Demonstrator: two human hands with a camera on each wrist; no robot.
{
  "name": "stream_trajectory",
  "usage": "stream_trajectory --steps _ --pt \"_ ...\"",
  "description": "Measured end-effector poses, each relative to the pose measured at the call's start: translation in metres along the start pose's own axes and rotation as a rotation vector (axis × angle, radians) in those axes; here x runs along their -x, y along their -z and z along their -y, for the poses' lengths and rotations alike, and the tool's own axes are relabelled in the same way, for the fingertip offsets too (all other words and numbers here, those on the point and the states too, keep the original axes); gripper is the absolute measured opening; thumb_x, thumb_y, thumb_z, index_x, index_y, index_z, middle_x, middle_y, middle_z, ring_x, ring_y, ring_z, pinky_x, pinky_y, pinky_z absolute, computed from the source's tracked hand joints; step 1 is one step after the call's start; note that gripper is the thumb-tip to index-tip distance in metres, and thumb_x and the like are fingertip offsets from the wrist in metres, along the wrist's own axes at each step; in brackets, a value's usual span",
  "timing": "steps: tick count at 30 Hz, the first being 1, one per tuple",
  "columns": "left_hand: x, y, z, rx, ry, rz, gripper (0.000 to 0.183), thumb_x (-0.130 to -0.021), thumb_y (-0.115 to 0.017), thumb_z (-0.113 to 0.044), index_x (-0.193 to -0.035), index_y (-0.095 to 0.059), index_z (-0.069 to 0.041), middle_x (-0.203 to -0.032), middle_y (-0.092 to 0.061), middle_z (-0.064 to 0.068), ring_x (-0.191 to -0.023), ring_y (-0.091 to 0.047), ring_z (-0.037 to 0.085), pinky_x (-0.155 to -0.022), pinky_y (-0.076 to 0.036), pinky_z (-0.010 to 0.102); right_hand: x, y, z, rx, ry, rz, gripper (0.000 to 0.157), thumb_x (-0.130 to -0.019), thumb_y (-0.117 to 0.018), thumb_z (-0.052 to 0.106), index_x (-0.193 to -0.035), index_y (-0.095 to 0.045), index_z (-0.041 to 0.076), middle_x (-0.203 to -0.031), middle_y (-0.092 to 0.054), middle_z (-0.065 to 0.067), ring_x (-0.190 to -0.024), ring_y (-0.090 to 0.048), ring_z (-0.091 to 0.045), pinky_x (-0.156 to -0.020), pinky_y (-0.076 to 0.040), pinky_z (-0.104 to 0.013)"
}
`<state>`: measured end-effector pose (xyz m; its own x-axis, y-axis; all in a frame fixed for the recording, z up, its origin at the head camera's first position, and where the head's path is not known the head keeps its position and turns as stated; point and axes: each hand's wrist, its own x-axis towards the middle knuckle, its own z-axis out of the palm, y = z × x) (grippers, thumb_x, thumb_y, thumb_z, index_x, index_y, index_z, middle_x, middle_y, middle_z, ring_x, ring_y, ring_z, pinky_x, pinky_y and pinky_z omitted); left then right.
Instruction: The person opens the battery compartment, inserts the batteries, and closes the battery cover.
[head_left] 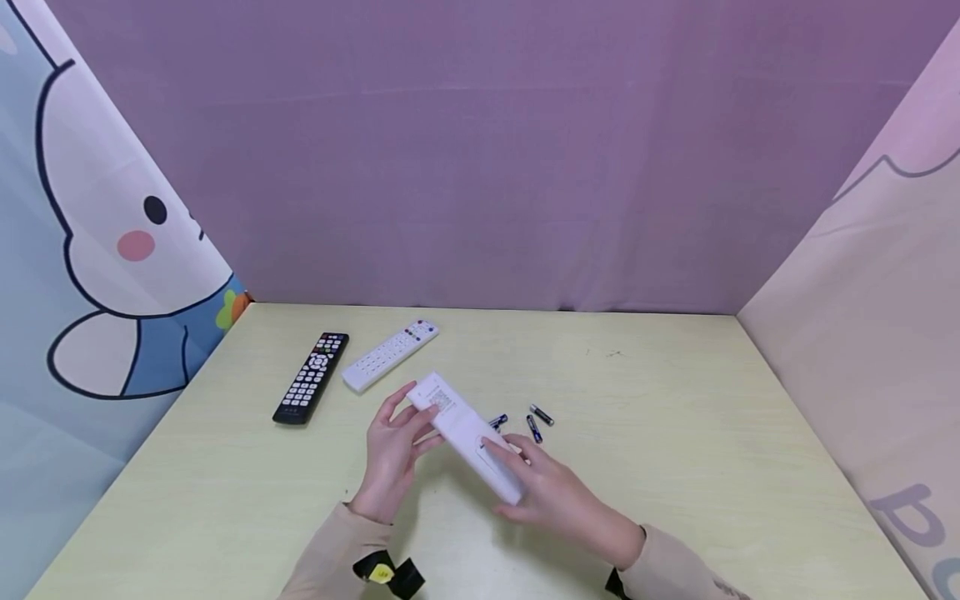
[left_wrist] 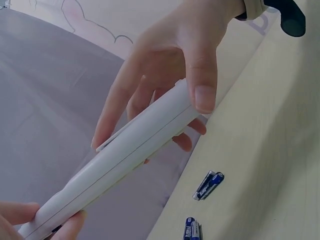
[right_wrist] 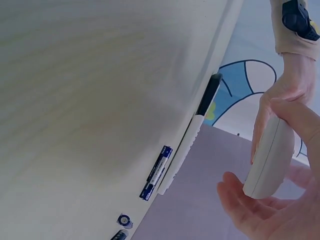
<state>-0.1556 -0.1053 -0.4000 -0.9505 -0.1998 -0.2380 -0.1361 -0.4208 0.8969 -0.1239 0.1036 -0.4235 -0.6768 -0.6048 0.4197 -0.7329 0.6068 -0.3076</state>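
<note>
A white remote control (head_left: 463, 423) is held tilted above the table, its back with a printed label facing up. My left hand (head_left: 392, 457) pinches the far end between thumb and fingers. Around the near end, my right hand (head_left: 561, 493) grips the remote, with a fingertip at the battery cover (left_wrist: 120, 134). One edge of that cover stands slightly raised from the casing in the left wrist view. Several blue and silver batteries (head_left: 534, 428) lie on the table beyond the right hand; the remote partly hides some in the head view.
A black remote (head_left: 311, 379) and another white remote (head_left: 390, 356) lie buttons up at the back left of the table (head_left: 675, 433). A purple cloth wall (head_left: 480, 167) rises behind the table, with printed panels on both sides.
</note>
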Motion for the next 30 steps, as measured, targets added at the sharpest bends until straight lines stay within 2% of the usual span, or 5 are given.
stream_trajectory --steps 13,23,30 --pt "0.0025 0.0013 -0.0004 -0.001 -0.002 0.016 0.052 -0.079 -0.056 0.008 -0.127 -0.041 -0.007 -0.099 -0.062 0.009 -0.073 -0.064 0.018 -0.065 -0.056 0.029 0.0016 -0.0053 -0.0017 0.041 0.128 -0.109 0.072 -0.059 -0.079 0.022 -0.123 -0.050 0.003 -0.111 -0.049 -0.018 -0.081 -0.056 -0.019 -0.062 -0.052 -0.014" --pt "0.0037 0.0025 0.0011 0.003 0.009 0.012 0.051 -0.079 -0.055 0.008 -0.126 -0.040 -0.006 -0.102 -0.061 0.011 -0.074 -0.064 0.018 -0.066 -0.056 0.029 0.0025 -0.0043 -0.0005 0.121 0.164 -0.101 0.069 -0.061 -0.077 0.021 -0.121 -0.051 0.002 -0.108 -0.050 -0.022 -0.080 -0.056 -0.022 -0.061 -0.053 -0.017" --pt "0.0038 0.0046 0.0054 0.021 0.019 0.007 0.050 -0.079 -0.055 0.009 -0.124 -0.041 -0.006 -0.099 -0.062 0.009 -0.072 -0.065 0.017 -0.064 -0.056 0.028 0.0038 -0.0030 0.0012 0.139 0.146 -0.075 0.068 -0.061 -0.076 0.021 -0.122 -0.052 0.003 -0.109 -0.050 -0.022 -0.081 -0.056 -0.024 -0.061 -0.054 -0.019"
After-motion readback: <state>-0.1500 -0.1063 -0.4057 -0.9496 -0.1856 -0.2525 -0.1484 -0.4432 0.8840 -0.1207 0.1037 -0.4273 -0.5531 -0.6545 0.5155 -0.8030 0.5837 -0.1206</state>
